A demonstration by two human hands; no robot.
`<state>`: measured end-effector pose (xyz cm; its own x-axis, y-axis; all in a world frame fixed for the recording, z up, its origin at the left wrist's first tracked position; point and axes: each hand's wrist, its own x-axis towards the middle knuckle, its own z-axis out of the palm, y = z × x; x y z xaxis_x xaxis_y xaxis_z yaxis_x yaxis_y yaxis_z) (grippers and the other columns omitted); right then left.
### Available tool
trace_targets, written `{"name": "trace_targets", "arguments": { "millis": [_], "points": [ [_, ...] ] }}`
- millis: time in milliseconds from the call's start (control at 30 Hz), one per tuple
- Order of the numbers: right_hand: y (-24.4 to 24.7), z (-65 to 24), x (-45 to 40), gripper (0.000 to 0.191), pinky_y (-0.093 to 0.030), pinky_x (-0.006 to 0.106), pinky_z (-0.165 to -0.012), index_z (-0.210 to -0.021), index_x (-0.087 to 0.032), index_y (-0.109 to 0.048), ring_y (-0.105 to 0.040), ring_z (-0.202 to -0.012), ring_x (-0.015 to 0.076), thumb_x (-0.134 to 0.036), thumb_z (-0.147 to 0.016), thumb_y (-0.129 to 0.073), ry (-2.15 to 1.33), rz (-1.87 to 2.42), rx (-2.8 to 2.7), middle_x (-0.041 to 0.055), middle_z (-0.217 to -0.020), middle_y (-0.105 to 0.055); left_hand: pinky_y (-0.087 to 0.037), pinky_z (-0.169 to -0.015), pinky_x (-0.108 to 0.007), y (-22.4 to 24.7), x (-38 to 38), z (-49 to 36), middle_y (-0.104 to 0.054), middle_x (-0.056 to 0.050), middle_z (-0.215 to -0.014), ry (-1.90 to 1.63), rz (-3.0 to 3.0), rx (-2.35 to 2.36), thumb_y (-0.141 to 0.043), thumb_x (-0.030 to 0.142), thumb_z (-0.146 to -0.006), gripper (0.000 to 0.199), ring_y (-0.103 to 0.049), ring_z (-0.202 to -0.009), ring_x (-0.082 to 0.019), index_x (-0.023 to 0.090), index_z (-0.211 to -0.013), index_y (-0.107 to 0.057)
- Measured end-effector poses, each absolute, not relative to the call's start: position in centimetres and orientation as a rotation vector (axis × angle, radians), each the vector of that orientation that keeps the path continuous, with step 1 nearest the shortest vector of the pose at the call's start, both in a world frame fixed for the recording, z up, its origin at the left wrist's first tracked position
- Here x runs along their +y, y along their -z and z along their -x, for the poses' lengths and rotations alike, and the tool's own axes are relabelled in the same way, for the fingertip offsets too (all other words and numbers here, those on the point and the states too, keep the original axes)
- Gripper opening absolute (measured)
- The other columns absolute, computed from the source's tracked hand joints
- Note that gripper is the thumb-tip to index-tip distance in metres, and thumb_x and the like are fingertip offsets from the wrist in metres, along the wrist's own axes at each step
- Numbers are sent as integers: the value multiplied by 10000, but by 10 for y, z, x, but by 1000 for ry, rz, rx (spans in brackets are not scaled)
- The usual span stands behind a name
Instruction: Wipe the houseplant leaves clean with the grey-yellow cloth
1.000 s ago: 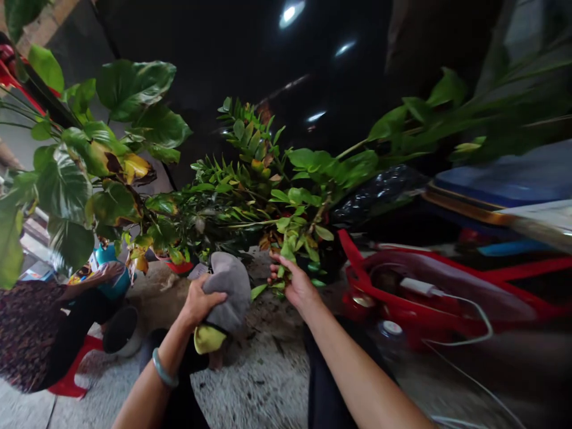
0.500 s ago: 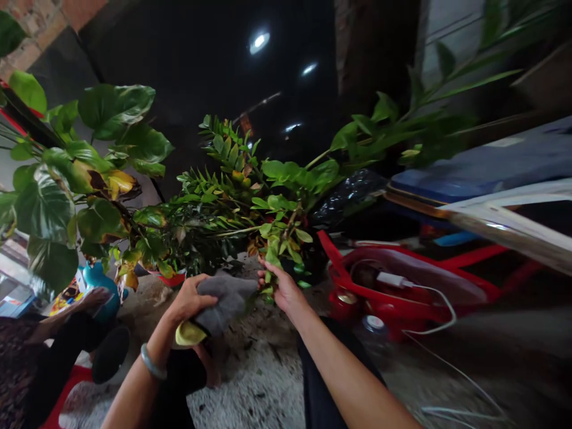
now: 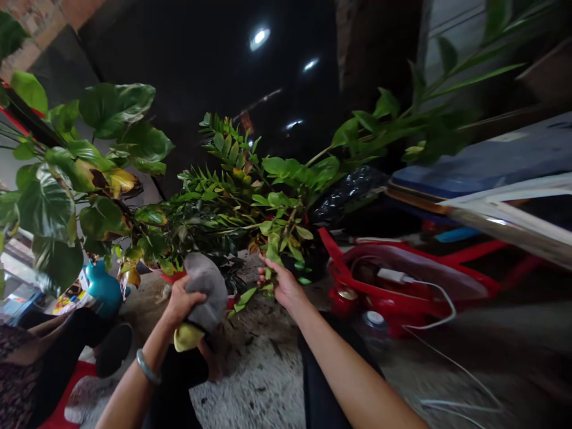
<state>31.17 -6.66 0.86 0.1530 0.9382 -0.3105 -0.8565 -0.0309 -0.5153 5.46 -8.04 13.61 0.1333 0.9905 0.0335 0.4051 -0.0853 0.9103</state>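
The left hand's fingers (image 3: pixel 196 298) clasp a grey cloth (image 3: pixel 208 289), while the right hand's fingers (image 3: pixel 269 262) pinch a leafy stem (image 3: pixel 272 253). Just to the right sits a red basket (image 3: pixel 402 307) on the rough grey floor (image 3: pixel 250 387); dark, glossy panelling (image 3: pixel 201 59) rises behind the greenery.

At the left, the broad-leaved green plant (image 3: pixel 47 205) is spread above the rounded turquoise vessel (image 3: pixel 103 289), while the red stool (image 3: pixel 67 396) is placed nearer, below the legs of a person in patterned clothing (image 3: pixel 18 372). In the middle, the bushy small-leaved green plant (image 3: pixel 280 215) is backed by the glossy black panel (image 3: pixel 201 59) and bordered on its right by the crumpled black plastic sheet (image 3: pixel 353 187). At the right, a small white block (image 3: pixel 393 275) is contained in the open red bag (image 3: pixel 397 302), with the clear white-capped bottle (image 3: pixel 374 320) placed before it and the flat blue board (image 3: pixel 482 167) behind
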Motion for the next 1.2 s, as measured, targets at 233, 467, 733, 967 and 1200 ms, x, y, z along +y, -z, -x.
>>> {"name": "trace_targets", "arguments": {
  "millis": [233, 467, 733, 967, 1200],
  "points": [
    [-10, -315, -69, 132, -552, 264, -451, -951, -178, -699, -590, -444, 131, -199, -821, -692, -1463, 680, -155, 2, -599, -679, -436, -606, -241, -210, -79, -60, -609, 47, -696, -1325, -1744, 1248, -807, 314, -567, 333, -529, -649, -143, 190, -847, -678],
    [-10, -305, -65, 31, -579, 283, -486, -875, -186, -662, -632, -458, 154, -174, -849, -675, -1471, 791, -148, 22, -592, -706, -473, -653, -278, -126, -44, -74, -663, 19, -730, -858, -1914, 1285, -724, 201, -550, 307, -581, -695, -181, 194, -857, -736],
    [-11, -320, -75, 54, -558, 280, -419, -888, -176, -662, -629, -426, 159, -142, -847, -673, -1482, 897, -158, 14, -572, -699, -496, -622, -312, -97, -98, -15, -704, -5, -703, -590, -1743, 1349, -733, 186, -560, 211, -628, -655, -216, 213, -770, -746],
    [-11, -321, -69, 76, -560, 278, -414, -919, -170, -672, -625, -430, 153, -150, -846, -668, -1459, 886, -192, 11, -584, -700, -532, -683, -288, -175, -82, -2, -712, 0, -781, -1301, -1699, 1522, -818, 342, -563, 428, -655, -730, -208, 186, -951, -726],
    [-7, -315, -67, 89, -548, 272, -411, -905, -174, -662, -619, -427, 154, -158, -823, -693, -1432, 893, -157, 9, -576, -697, -528, -697, -352, -82, -72, -19, -701, -20, -694, -1081, -1591, 1709, -769, 314, -506, 324, -659, -712, -244, 173, -793, -720]
  ]
}}
